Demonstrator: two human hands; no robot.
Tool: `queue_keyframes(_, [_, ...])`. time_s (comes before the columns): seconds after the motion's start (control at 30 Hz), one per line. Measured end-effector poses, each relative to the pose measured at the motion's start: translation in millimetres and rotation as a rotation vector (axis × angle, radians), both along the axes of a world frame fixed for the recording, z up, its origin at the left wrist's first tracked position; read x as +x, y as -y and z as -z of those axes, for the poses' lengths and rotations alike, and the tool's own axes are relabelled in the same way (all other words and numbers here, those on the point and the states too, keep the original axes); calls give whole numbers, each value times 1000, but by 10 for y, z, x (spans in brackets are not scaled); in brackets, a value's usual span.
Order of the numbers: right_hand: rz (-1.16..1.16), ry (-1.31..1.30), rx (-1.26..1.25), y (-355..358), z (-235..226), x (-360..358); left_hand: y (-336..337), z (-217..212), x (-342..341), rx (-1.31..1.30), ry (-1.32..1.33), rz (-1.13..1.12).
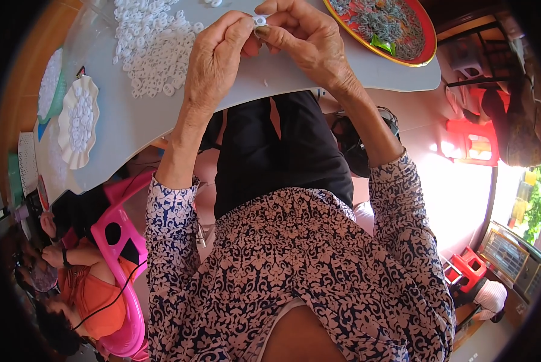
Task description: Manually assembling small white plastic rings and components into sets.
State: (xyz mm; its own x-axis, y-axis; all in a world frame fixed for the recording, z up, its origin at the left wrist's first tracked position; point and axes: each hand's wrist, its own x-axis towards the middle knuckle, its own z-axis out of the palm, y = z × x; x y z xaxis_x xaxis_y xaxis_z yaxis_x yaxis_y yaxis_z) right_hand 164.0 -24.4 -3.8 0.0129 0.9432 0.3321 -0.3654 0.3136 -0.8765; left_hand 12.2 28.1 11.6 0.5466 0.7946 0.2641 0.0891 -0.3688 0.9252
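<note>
Above the table's near edge my two hands meet at the fingertips. A small white plastic ring (259, 21) shows between them. My left hand (220, 51) is closed, its thumb and fingers pressed against the ring's left side. My right hand (312, 45) pinches the ring from the other side with thumb and forefinger. Whether a smaller part is also between the fingers is hidden. Left of my hands a spread-out pile of similar white pieces (159, 54) lies on the table. Beyond my right hand a round red tray (426, 51) with a yellow rim holds many small grey metal pieces.
The grey table (122, 123) has a curved near edge. A white scalloped dish (65, 142) of white pieces and a green tray (59, 90) stand at its left. A green wrapper (383, 44) lies in the red tray. A person in orange (104, 295) sits on a pink chair (132, 326) at lower left.
</note>
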Motion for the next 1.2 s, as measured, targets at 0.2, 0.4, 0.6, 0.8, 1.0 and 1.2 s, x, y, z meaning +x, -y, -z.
queue_keyframes(0.2, [8,43,2,19,15,18,-2,-2,-34,20,-61,1])
queue_keyframes(0.4, [-53,4,-8,21,6,22,-46,-9,-55,91,-108,33])
queue_keyframes(0.6, [-70,136,-58,38,-51,32,-124,-48,-149,116,-182,120])
queue_keyframes(0.8, [-79,65,-39,34,-54,18,-124,11,-85,125,-139,131])
queue_keyframes(1.0, [-66,51,-2,13,8,-4,-108,-13,-92,65,-138,88])
queue_keyframes(1.2, [179,347,68,91,-52,-39,-47,-4,-82,14,-124,73])
